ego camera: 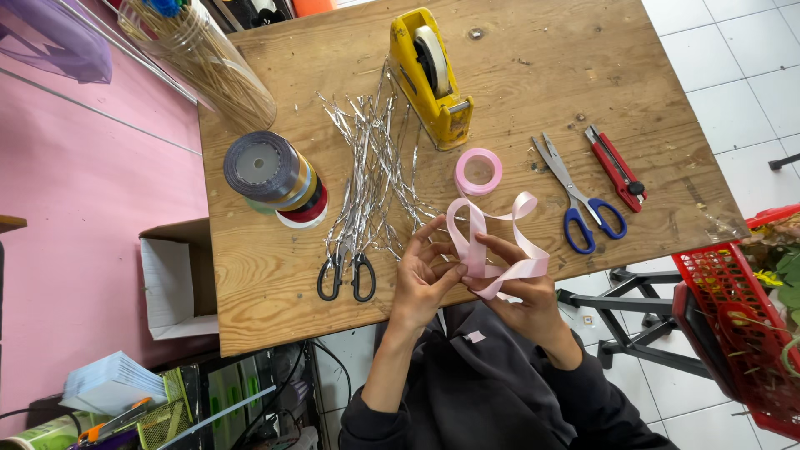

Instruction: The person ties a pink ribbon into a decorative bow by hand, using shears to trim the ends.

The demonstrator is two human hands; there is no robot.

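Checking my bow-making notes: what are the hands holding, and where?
Both the left hand and right hand pinch a pink ribbon where its loops cross.

pink ribbon (500, 250), yellow tape dispenser (429, 75), blue-handled scissors (579, 196)

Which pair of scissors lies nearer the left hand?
The black-handled scissors, just beside the left hand; the blue-handled scissors lie beyond the right hand.
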